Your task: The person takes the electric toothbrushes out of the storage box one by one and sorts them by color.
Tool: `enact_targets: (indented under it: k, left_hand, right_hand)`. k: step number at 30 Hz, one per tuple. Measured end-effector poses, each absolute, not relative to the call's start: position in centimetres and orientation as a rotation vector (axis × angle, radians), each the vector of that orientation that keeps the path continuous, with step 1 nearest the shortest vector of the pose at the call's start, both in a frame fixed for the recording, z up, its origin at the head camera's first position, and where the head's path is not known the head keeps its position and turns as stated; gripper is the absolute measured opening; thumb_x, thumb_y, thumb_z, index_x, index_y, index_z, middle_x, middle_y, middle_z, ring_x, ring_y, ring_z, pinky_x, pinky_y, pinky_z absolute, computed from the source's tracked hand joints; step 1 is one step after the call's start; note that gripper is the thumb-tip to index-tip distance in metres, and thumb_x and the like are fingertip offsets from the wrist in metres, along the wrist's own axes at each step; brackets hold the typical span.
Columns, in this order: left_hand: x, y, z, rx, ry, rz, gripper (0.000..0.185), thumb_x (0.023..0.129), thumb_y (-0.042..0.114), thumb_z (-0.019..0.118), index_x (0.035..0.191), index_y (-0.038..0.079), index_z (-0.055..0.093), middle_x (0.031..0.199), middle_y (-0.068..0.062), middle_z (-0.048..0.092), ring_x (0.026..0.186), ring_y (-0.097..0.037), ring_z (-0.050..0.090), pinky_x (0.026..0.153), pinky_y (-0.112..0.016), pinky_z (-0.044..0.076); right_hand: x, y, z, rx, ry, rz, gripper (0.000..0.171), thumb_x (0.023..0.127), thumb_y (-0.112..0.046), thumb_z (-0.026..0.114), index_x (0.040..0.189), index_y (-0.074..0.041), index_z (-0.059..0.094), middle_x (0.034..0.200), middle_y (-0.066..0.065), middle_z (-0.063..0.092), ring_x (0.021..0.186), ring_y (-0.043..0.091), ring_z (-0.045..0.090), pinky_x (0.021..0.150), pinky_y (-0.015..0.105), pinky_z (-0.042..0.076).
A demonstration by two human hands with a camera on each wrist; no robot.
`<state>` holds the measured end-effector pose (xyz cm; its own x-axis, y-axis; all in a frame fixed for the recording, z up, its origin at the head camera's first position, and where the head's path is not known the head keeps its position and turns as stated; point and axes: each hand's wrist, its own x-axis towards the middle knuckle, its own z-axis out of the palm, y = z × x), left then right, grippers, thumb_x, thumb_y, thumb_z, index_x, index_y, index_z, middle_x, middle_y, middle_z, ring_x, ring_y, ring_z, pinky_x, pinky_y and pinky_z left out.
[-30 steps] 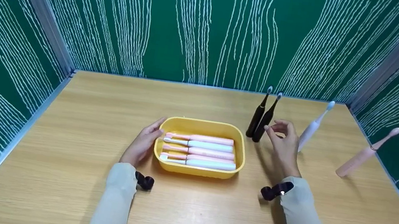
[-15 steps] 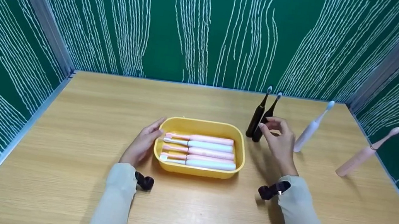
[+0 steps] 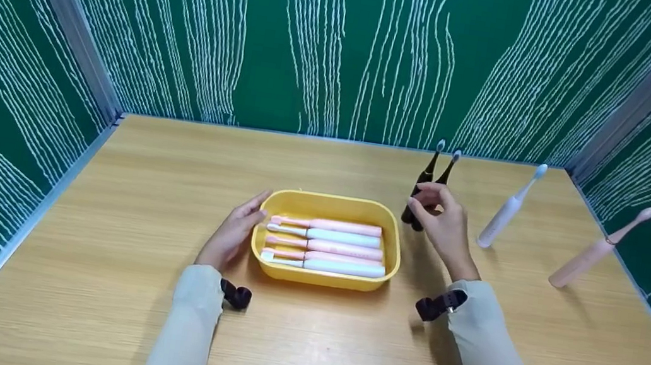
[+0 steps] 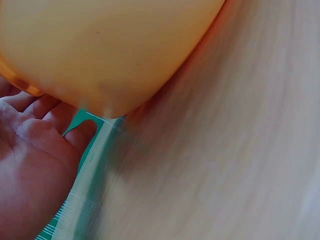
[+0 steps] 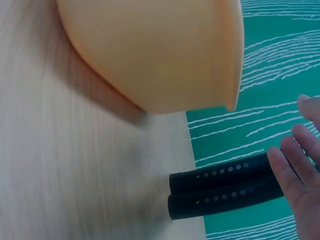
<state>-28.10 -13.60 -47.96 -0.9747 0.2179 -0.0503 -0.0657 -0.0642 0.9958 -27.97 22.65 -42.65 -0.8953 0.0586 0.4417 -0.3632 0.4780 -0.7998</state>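
Note:
My left hand (image 3: pixel 232 233) rests against the left end of a yellow plastic basket (image 3: pixel 321 279), fingers along its outer wall. In the left wrist view the thumb (image 4: pixel 84 134) stands apart from the fingers. Several pink and white electric toothbrushes lie side by side inside, among them a pink toothbrush (image 3: pixel 348 250) and a white toothbrush (image 3: pixel 345 269). My right hand (image 3: pixel 445 228) is at two black electric toothbrushes (image 5: pixel 220 195) standing upright together, its bent fingers overlapping their handles. In the right wrist view the fingers are spread beside the handles, not wrapped round them.
To the right of my right hand a white electric toothbrush (image 3: pixel 502 220) stands upright. Farther right stands a pink one (image 3: pixel 583 263). The wooden table (image 3: pixel 175 161) is bounded by green panels (image 3: pixel 352 84) with white wavy lines at the back and both sides.
My right hand has moved left and slightly away from me, from beside the black toothbrushes to in front of them, uncovering the white toothbrush's base. My left hand and the basket have stayed put.

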Motion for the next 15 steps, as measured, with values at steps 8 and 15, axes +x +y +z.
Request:
enact_targets:
  k: [8, 15]
  left_hand:
    - [-28.1, -13.6, -48.0, 0.168, 1.996, 2.160, 0.052, 0.100, 0.008, 0.040, 0.151, 0.005, 0.028, 0.160, -0.010, 0.020, 0.150, -0.024, 0.010, 0.124, -0.038, 0.008]
    - [-28.1, -13.6, -48.0, 0.156, 1.994, 2.160, 0.052, 0.100, 0.008, 0.040, 0.151, 0.005, 0.028, 0.160, -0.010, 0.021, 0.150, -0.023, 0.011, 0.124, -0.038, 0.009]
  right_hand:
    - [-28.3, 21.9, -42.1, 0.386, -2.475, 1.303, 0.033, 0.089, -0.012, 0.067, 0.120, -0.004, 0.059, 0.105, 0.014, 0.066, 0.093, 0.019, 0.061, 0.076, 0.009, 0.049]
    - [-28.6, 20.9, -41.4, 0.457, -2.543, 1.293, 0.036, 0.089, -0.014, 0.068, 0.122, -0.002, 0.059, 0.108, 0.017, 0.066, 0.096, 0.025, 0.062, 0.084, 0.039, 0.056]
